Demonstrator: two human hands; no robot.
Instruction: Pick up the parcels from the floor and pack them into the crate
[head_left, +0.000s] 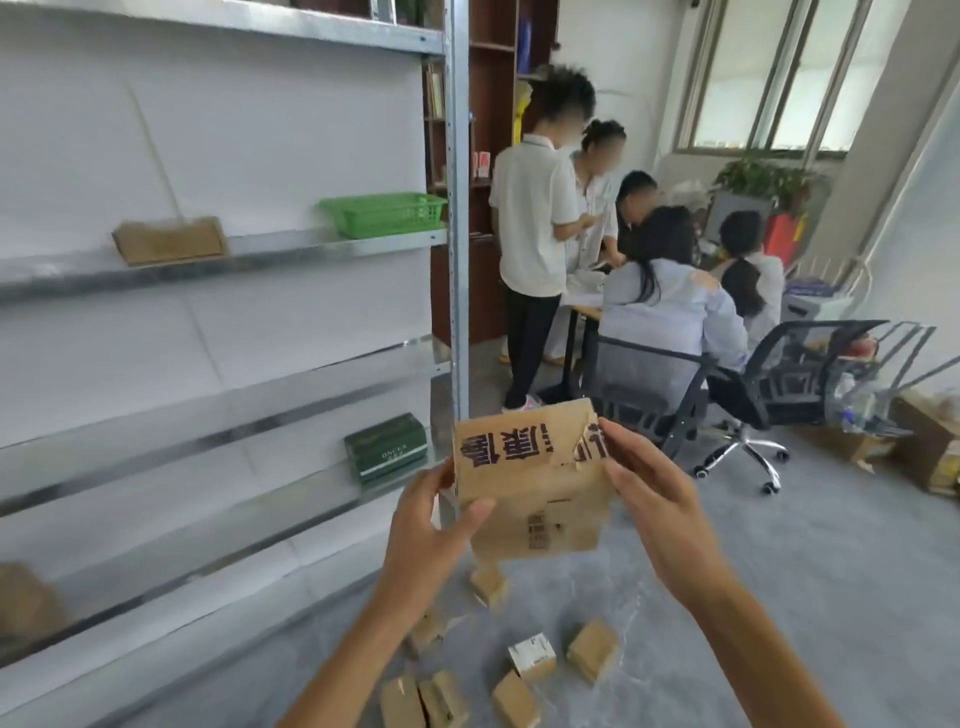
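Parcels, small brown cardboard blocks (592, 649), strewn lower centre on grey floor (779, 571), just below hands, nearer L side. Gripping brown printed cardboard box (535, 499) mid-frame: L hand (436, 530) & R hand (660, 514), one per side.

1. Small brown parcels (592, 649) are scattered on the grey floor (779, 597) near the shelving rack (460, 208); one white-labelled parcel (532, 656) lies among them.
2. A cardboard box (170, 240) and, at the right end, a green basket (384, 214) are carried on one shelf.
3. A dark green box (385, 449) is set at a lower shelf's right end.
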